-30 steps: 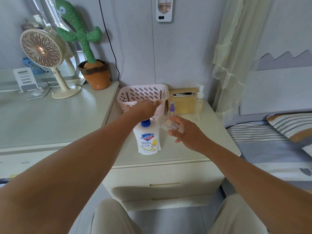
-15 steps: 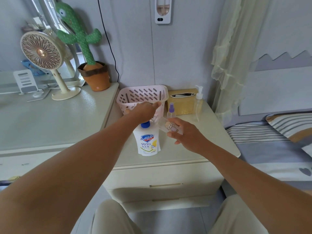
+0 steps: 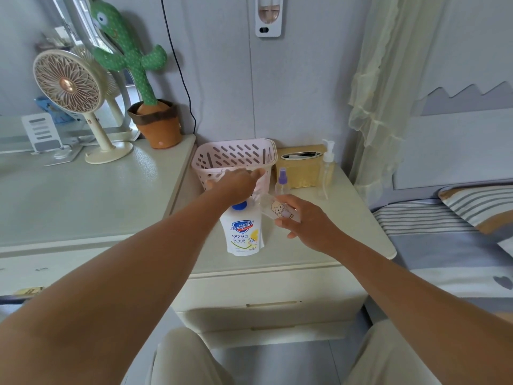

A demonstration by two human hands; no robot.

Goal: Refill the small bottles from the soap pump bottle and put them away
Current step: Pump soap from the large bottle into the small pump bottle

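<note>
View from a head-worn camera, looking down along two bare forearms to a pale cream nightstand with two drawers, set against a grey wall.

A white soap pump bottle with a blue collar stands near the middle of the nightstand top. The left hand lies palm-down on its pump head, fingers stretched forward and relaxed. The right hand grasps a small clear bottle with a cartoon sticker, tilted, its upper end close to the pump just beside the left hand.

Behind them, along the wall, stand a pink basket with slotted sides, a purple-capped spray bottle, a gold tissue box and a clear pump bottle.

To the left, a higher cream desk adjoins the nightstand. It carries a beige stand fan, a white phone stand and a green plush cactus in a brown pot. A black cable runs down the wall, and a white holder is mounted above the basket.

To the right hang a sheer yellowish curtain and, below it, a bed with grey striped bedding.
</note>
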